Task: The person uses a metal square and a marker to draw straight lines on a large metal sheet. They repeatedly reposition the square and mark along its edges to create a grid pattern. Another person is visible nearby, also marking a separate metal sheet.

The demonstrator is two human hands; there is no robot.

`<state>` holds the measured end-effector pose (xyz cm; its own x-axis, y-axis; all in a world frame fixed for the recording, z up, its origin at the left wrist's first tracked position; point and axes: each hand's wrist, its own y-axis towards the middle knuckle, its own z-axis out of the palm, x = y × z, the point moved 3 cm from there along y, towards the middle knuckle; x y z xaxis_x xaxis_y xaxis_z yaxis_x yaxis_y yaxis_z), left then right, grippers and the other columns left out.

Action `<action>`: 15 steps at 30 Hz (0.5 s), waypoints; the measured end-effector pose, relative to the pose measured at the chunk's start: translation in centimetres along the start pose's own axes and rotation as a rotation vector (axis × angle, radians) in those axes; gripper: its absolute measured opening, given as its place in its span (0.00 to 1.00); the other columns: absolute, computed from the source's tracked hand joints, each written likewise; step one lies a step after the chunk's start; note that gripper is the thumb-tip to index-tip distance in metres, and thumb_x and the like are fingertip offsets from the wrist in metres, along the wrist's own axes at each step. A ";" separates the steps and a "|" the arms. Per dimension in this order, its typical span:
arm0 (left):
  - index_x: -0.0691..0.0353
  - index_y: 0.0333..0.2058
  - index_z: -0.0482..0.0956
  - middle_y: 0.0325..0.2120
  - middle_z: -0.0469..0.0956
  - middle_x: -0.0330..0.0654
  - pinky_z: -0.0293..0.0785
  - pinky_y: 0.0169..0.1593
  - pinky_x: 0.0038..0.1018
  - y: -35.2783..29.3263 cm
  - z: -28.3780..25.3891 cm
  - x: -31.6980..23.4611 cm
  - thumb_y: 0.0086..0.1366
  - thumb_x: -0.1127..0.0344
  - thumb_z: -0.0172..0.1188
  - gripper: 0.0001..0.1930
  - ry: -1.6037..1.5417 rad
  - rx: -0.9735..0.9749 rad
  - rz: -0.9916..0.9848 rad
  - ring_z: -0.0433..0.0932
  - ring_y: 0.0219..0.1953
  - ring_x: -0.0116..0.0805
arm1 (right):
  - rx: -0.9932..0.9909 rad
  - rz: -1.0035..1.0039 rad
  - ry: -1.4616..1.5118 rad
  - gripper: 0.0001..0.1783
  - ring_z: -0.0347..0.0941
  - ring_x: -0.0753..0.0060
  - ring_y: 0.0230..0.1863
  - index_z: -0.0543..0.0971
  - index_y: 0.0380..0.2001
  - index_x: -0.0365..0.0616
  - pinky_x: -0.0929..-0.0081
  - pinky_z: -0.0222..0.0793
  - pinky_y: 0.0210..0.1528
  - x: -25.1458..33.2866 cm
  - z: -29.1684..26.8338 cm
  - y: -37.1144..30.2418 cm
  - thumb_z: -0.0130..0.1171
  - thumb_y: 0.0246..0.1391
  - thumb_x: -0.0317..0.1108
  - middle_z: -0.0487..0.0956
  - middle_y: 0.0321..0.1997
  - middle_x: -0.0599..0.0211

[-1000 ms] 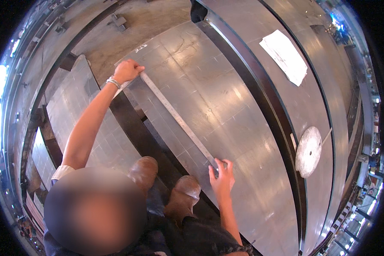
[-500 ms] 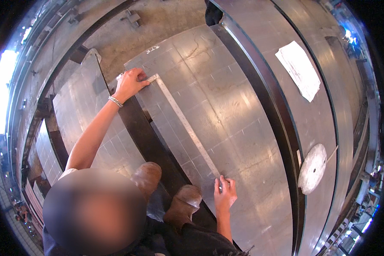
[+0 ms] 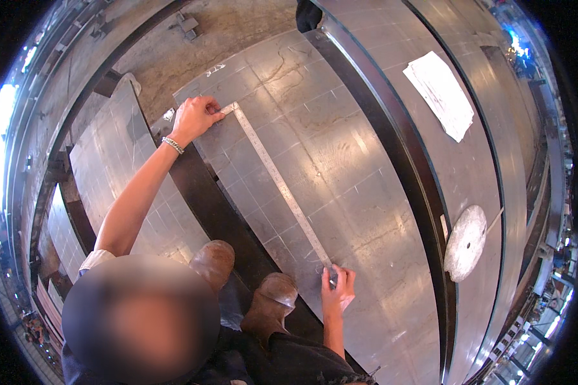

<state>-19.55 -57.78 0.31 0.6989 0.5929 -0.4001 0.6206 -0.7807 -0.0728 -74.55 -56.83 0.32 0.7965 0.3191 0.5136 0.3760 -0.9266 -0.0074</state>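
ok so counting: one long steel ruler (image 3: 276, 183) running between the two hands, left hand (image 3: 194, 117) and right hand (image 3: 338, 290), one round disc (image 3: 465, 242) off past the right fingers, one sheet of paper (image 3: 440, 93) farther out, two brown boots (image 3: 270, 308)

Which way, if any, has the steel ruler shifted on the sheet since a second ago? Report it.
Cannot tell: the view swung. The steel ruler lies near the left edge of the metal sheet as before.

Silver ruler (image 3: 279, 186); grey scuffed steel sheet (image 3: 340, 154); white paper (image 3: 440, 93); brown boots (image 3: 270, 308).
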 end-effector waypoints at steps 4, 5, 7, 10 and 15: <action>0.58 0.35 0.86 0.29 0.86 0.41 0.79 0.39 0.35 -0.1 0.0 0.0 0.56 0.55 0.73 0.14 0.056 -0.028 0.044 0.85 0.32 0.37 | -0.003 -0.018 0.045 0.15 0.79 0.55 0.36 0.82 0.42 0.46 0.64 0.77 0.35 0.3 -0.1 0.3 0.73 0.52 0.32 0.78 0.41 0.58; 0.57 0.34 0.86 0.29 0.86 0.41 0.79 0.40 0.36 -0.1 0.0 0.2 0.56 0.55 0.73 0.14 0.046 -0.022 0.032 0.85 0.33 0.38 | -0.005 -0.024 0.048 0.15 0.79 0.55 0.36 0.82 0.42 0.46 0.64 0.77 0.35 0.2 -0.1 0.3 0.73 0.52 0.32 0.77 0.40 0.58; 0.56 0.33 0.86 0.30 0.86 0.41 0.80 0.41 0.38 -0.3 -0.3 -0.3 0.55 0.55 0.73 0.13 0.026 -0.006 0.009 0.86 0.35 0.41 | -0.008 -0.025 0.053 0.15 0.79 0.55 0.36 0.82 0.42 0.46 0.64 0.77 0.34 -0.2 0.0 0.2 0.74 0.51 0.32 0.77 0.40 0.58; 0.56 0.33 0.86 0.30 0.86 0.40 0.80 0.41 0.38 -0.3 -0.3 -0.5 0.55 0.55 0.73 0.13 0.048 0.002 -0.008 0.85 0.35 0.40 | -0.006 -0.010 0.072 0.15 0.79 0.56 0.37 0.82 0.41 0.46 0.64 0.78 0.33 -0.4 0.1 0.0 0.74 0.51 0.32 0.77 0.40 0.58; 0.55 0.34 0.86 0.30 0.86 0.40 0.80 0.40 0.37 -0.3 -0.3 -0.6 0.56 0.55 0.72 0.12 0.035 -0.010 0.010 0.85 0.35 0.39 | -0.063 -0.106 0.046 0.15 0.81 0.60 0.33 0.83 0.43 0.50 0.66 0.80 0.28 -0.8 0.0 0.4 0.74 0.51 0.33 0.78 0.40 0.59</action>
<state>-20.10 -57.89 0.82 0.7174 0.5915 -0.3681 0.6165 -0.7851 -0.0600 -75.02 -57.45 -0.13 0.7308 0.4078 0.5474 0.4250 -0.8994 0.1026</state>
